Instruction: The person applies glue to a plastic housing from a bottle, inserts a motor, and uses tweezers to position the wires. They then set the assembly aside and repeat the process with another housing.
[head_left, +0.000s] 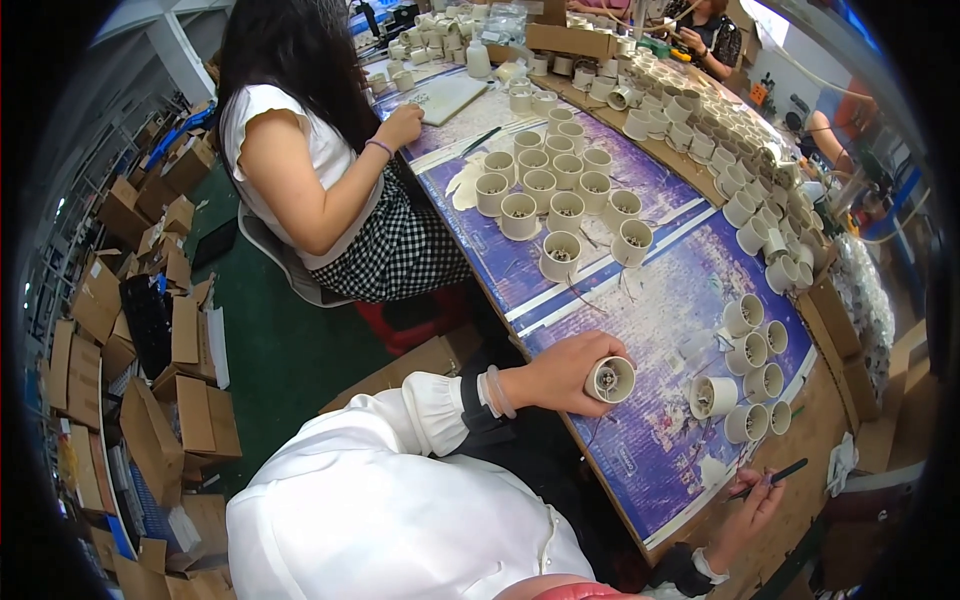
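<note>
My left hand [570, 372] is wrapped round a cream cylindrical cup [613, 381] over the table's near edge. The cup's open top faces up, with small metal parts inside and a thin wire hanging below. Over at the lower right, my right hand [748, 520] pinches a slim black pen-like tool [782, 476]; its exact kind is not clear. Between the hands and further right, several similar cups [745, 353] stand in a cluster. One cup [713, 396] lies tipped on its side.
A purple printed mat [620, 320] covers the table. Beyond stand several more wired cups [560, 255], with a dense mass of cups [690, 130] along the far side. A co-worker [300, 160] sits at the left, one hand by a pale board [455, 100]. Cardboard boxes [150, 430] crowd the left.
</note>
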